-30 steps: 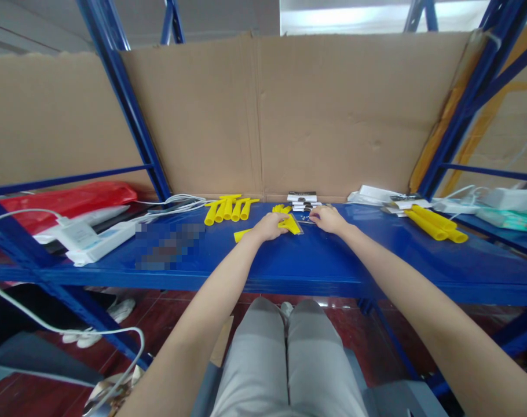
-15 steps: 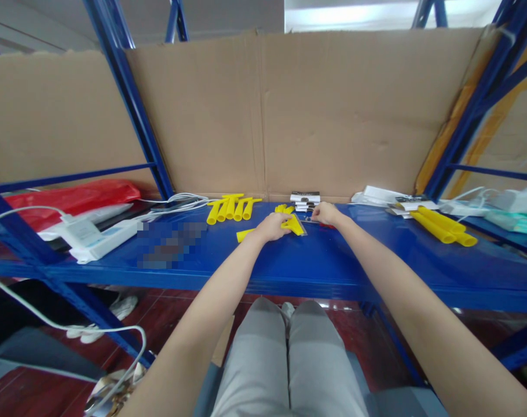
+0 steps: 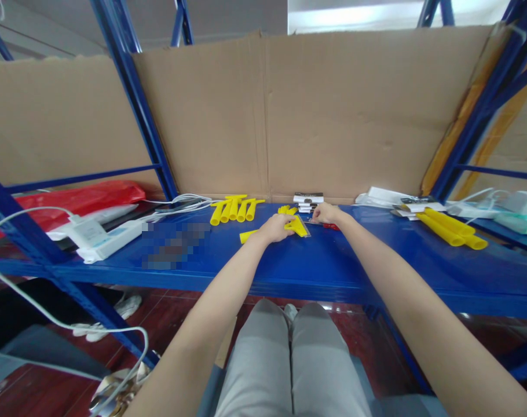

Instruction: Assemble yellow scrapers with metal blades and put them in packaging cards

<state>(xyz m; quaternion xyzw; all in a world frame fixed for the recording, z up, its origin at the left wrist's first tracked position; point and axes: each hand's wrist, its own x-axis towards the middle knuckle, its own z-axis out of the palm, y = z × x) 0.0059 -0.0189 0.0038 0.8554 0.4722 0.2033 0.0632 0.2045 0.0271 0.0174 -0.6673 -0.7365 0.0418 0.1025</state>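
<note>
While your two hands meet near the middle of the blue metal shelf, observe the layout from left to right. At the far left lie a red plastic bag and, nearer to you, a white rectangular power strip. Next comes a row of yellow tubular plastic pieces with crosswise ends, laid side by side toward the cardboard back panel.

Your left hand has its fingers closed around a yellow plastic piece with a flared end, the workpiece, which lies in front of you with that end pointing right. A yellow tube end shows left of your wrist; whether it belongs to the workpiece cannot be told. Behind the hands stands a stack of black-and-white packets.

Your right hand is just right of the flared end, its fingers bent and fingertips lowered. Whether they pinch anything cannot be told. A small red object shows just below this hand. At the far right lie loose yellow plastic tubes.

The step in hand appears to be close work at the flared end. The next move likely calls for a steady left grip and fine right-hand fingertip control.
</note>
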